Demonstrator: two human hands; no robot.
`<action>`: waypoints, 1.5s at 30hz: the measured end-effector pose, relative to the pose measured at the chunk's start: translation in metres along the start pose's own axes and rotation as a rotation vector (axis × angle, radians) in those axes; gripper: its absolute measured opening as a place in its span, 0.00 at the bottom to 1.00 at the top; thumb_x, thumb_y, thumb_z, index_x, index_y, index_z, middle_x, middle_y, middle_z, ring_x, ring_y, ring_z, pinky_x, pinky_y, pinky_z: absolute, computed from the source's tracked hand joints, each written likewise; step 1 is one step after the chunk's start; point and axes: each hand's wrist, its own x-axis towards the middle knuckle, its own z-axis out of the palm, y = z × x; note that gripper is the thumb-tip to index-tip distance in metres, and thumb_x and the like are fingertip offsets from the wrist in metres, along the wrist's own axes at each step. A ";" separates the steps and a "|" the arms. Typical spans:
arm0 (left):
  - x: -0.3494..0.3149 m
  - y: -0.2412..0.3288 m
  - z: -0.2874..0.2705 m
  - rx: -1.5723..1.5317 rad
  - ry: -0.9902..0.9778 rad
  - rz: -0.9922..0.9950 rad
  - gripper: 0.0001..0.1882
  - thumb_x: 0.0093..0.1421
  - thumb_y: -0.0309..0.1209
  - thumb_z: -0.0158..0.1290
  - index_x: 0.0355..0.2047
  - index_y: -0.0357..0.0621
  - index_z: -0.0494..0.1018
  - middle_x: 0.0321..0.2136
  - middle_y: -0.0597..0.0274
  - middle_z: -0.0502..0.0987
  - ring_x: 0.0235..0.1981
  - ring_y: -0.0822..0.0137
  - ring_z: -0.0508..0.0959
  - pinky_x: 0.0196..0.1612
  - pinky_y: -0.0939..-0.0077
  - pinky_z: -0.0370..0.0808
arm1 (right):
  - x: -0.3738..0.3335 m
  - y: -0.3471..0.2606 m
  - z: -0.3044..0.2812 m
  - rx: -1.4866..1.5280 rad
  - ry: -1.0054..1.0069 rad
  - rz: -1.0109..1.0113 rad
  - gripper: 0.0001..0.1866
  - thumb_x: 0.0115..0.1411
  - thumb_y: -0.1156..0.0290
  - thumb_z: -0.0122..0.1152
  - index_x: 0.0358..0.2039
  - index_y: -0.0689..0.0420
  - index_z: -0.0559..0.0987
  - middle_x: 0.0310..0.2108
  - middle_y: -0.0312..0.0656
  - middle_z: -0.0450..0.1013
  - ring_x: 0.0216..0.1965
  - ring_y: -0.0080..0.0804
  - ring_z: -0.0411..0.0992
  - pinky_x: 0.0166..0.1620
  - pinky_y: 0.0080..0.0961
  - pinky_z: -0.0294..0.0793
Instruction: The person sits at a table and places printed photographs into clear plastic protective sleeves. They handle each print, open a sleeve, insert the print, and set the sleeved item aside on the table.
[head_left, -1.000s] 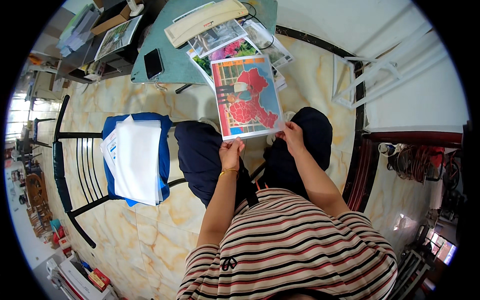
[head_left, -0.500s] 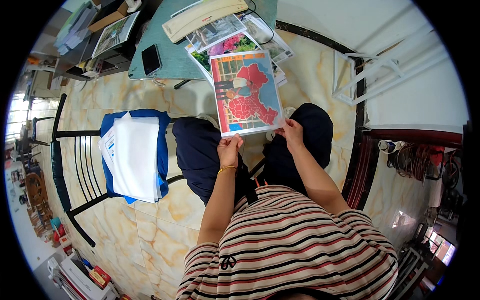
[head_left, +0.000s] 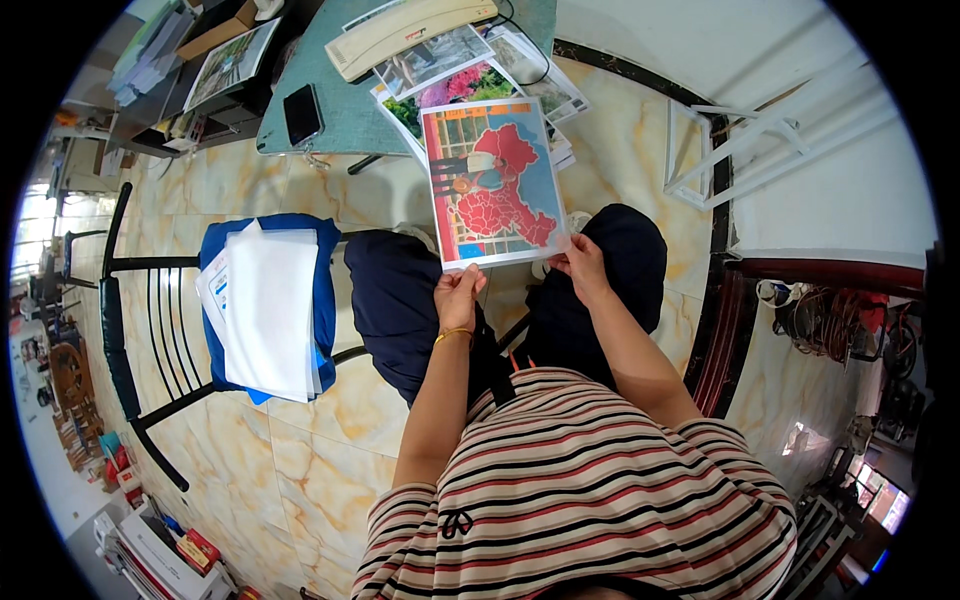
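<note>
While both hands (head_left: 460, 294) (head_left: 584, 270) pinch it, the print (head_left: 497, 185) barely shifts.

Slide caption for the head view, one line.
Left hand and right hand hold a printed sheet by its near edge.

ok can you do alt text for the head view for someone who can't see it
Left hand and right hand hold a red-map print by its near edge. Beyond it, a cream laminator and colour prints lie on a green table; white sheets lie on a blue-seated chair at left.

Tiny red lettering (head_left: 416, 36) on cream laminator (head_left: 370, 52)
</note>
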 end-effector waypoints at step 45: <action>-0.003 0.003 0.003 -0.047 -0.002 0.015 0.08 0.55 0.20 0.57 0.26 0.42 0.67 0.25 0.66 0.73 0.29 0.71 0.77 0.37 0.78 0.78 | -0.007 0.004 0.004 0.037 0.061 -0.008 0.09 0.60 0.69 0.58 0.31 0.63 0.71 0.26 0.41 0.72 0.25 0.29 0.74 0.34 0.25 0.78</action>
